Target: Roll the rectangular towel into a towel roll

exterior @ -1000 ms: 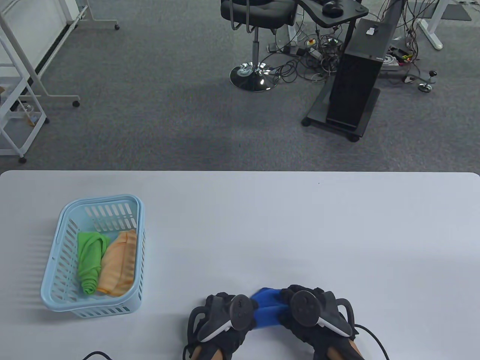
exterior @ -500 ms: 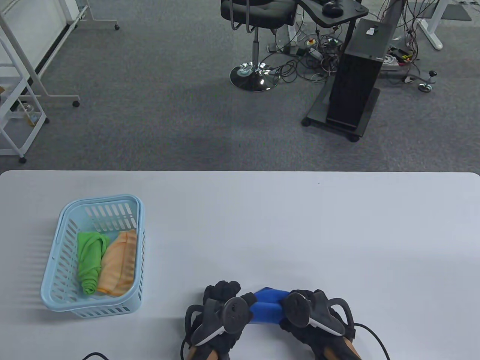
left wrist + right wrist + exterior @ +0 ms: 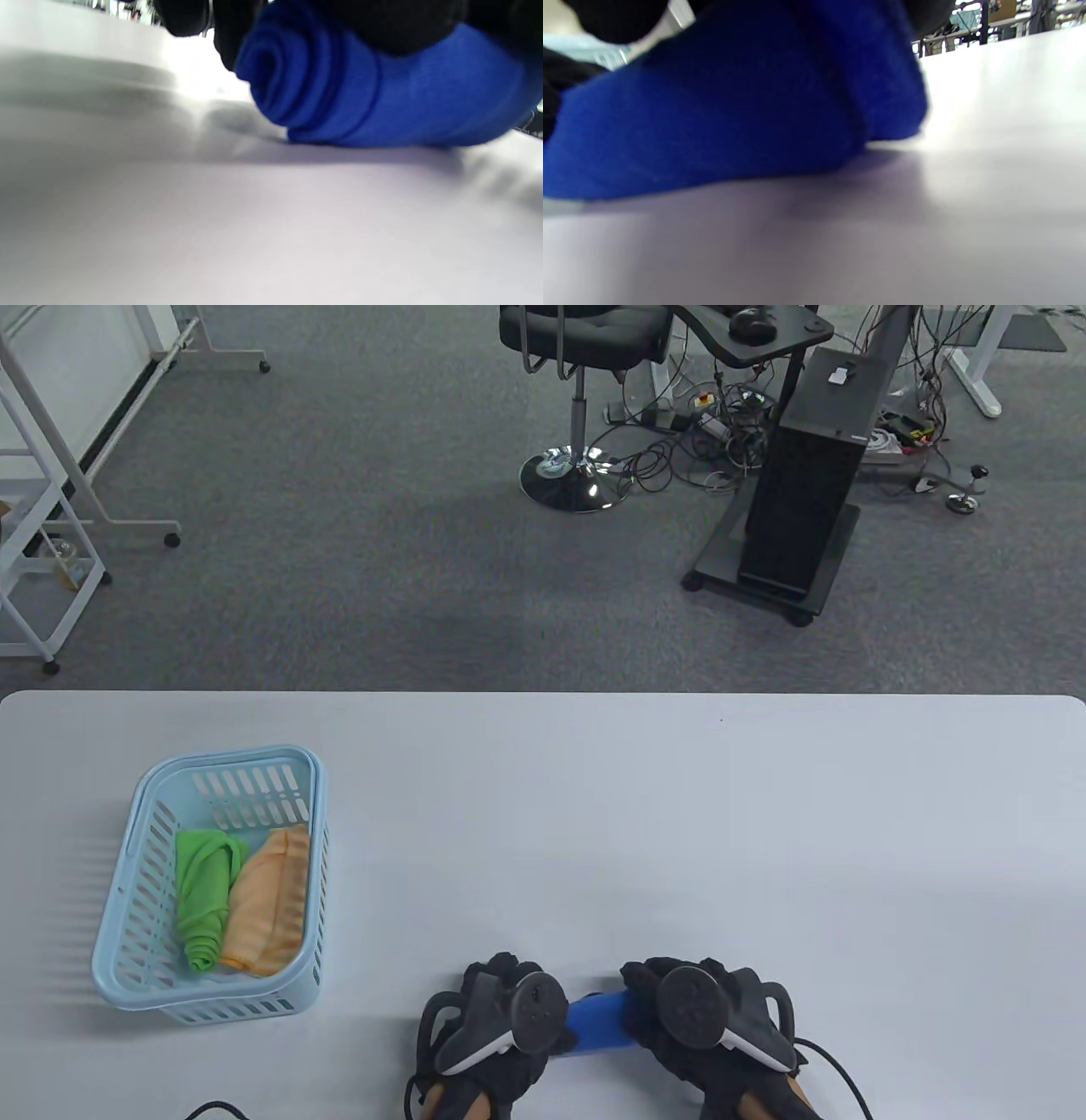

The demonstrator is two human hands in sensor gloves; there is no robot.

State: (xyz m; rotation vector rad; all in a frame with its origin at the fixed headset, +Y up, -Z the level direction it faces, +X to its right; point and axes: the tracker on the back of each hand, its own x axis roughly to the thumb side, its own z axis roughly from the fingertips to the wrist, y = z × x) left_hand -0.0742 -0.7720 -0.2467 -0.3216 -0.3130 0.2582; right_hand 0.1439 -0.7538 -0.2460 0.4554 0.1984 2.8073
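Blue towel (image 3: 601,1023) rolled tighter — less showing (between hands).

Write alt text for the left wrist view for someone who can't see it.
A tightly rolled blue towel lies on a pale table, its spiral end facing the camera. Black gloved fingers of the left hand press on it from above; the picture is blurred.

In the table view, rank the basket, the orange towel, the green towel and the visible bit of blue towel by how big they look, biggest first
1. Basket, clearly largest.
2. Orange towel.
3. Green towel, somewhat smaller than the orange.
4. Blue towel, only a short strip showing between the hands; the rest is hidden, so its full size is unsure.
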